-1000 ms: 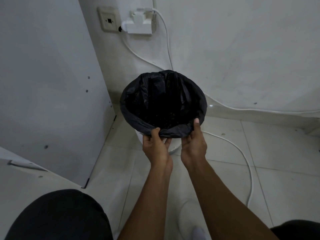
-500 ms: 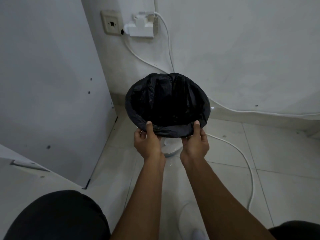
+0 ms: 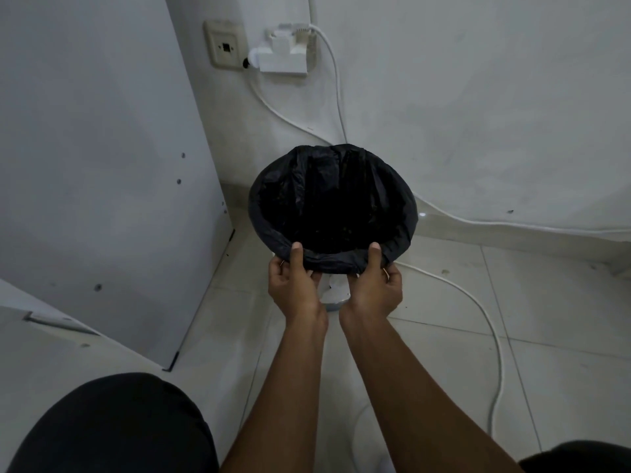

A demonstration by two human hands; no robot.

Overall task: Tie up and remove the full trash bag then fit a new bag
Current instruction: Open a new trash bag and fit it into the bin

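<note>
A black trash bag (image 3: 333,203) lines a small round bin and is folded over its rim; the inside looks dark and I cannot tell what it holds. Only a strip of the white bin (image 3: 336,290) shows below the rim, between my hands. My left hand (image 3: 295,283) grips the near rim of the bag at its left, thumb on top. My right hand (image 3: 374,285) grips the same near rim a little to the right, thumb also over the fold.
A white cabinet panel (image 3: 102,165) stands close on the left. The wall behind holds a socket (image 3: 225,47) and a white adapter (image 3: 283,54). A white cable (image 3: 491,322) runs down the wall and loops over the tiled floor at the right. My dark-clothed knees fill both bottom corners.
My hands have spread apart along the bag's near rim, the left sliding left. The view has shifted slightly, so the bin sits a bit lower in the frame.
</note>
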